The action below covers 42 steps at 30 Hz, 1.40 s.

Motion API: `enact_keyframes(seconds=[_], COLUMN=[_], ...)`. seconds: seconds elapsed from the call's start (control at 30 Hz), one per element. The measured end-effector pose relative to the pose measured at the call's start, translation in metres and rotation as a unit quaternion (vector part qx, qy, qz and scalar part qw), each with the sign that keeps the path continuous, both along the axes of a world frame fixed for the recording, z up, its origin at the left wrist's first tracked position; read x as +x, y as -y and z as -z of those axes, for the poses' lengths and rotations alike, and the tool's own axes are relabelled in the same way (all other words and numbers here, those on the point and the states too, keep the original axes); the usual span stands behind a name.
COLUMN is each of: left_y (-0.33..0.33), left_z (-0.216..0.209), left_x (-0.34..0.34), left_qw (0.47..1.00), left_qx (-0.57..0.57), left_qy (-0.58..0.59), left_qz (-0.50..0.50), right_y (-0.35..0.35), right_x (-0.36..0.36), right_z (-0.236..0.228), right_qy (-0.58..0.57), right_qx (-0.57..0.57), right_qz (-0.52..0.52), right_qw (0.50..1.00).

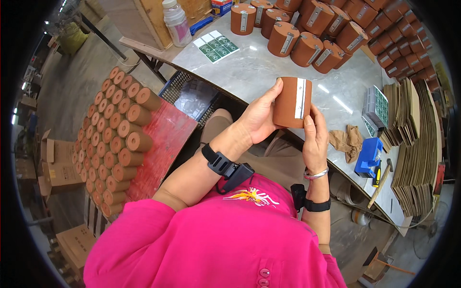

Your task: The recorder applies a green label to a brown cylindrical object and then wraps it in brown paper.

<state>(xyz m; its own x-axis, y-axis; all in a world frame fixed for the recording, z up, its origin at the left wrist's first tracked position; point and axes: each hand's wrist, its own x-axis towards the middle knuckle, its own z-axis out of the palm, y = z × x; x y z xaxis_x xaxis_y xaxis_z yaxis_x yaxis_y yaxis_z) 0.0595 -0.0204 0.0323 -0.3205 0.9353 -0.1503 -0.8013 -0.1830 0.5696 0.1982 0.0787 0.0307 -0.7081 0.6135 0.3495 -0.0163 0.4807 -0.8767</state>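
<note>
Between my two hands is a reddish-brown cylinder (286, 103) with a pale metal strip (300, 98) running down its side. My left hand (259, 114) grips it from the left, the thumb along its upper edge. On the right, my right hand (315, 141) has its fingers closed against the lower side of the cylinder. I hold it upright over the near edge of the grey table (249, 67). Further back on the table stand and lie several similar cylinders (283, 39), many showing the same metal strip.
Plain brown cylinders (115, 139) are stacked on a red board (165, 144) at left. A green label sheet (216, 47) and white bottle (176, 24) are at the back. Right: a brown cloth (346, 142), blue tool (369, 157), hammer (382, 182) and cardboard stacks (413, 158).
</note>
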Motion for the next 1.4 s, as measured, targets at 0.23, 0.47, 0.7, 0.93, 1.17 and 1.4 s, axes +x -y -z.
enact_keyframes(seconds=[0.23,0.47,0.7,0.93,1.17,1.4], left_y=[0.001,0.006,0.002,-0.014,-0.010,0.026], left_z=[-0.006,-0.009,-0.008,-0.001,0.013,0.065], left_x=[0.004,0.000,0.006,0.013,-0.081,-0.189], left_qw=[1.000,0.999,0.999,0.984,0.779,0.390], left_qx=[0.014,-0.027,-0.036,-0.046,-0.141,-0.482], left_qy=[-0.014,-0.031,0.006,-0.137,-0.603,-0.771], left_qz=[-0.012,0.034,0.022,-0.107,-0.103,-0.145], right_y=[-0.009,-0.022,-0.029,-0.009,-0.026,-0.074], right_x=[-0.009,-0.015,-0.015,-0.012,-0.008,0.005], right_z=[-0.027,-0.036,-0.021,-0.014,0.003,0.061], right_qy=[-0.025,-0.007,-0.014,0.095,0.020,0.060], right_qx=[0.193,-0.039,-0.030,-0.035,-0.003,0.031], right_qz=[0.030,-0.018,0.056,0.004,0.037,0.152], right_qw=[0.980,0.999,0.998,0.995,0.999,0.986])
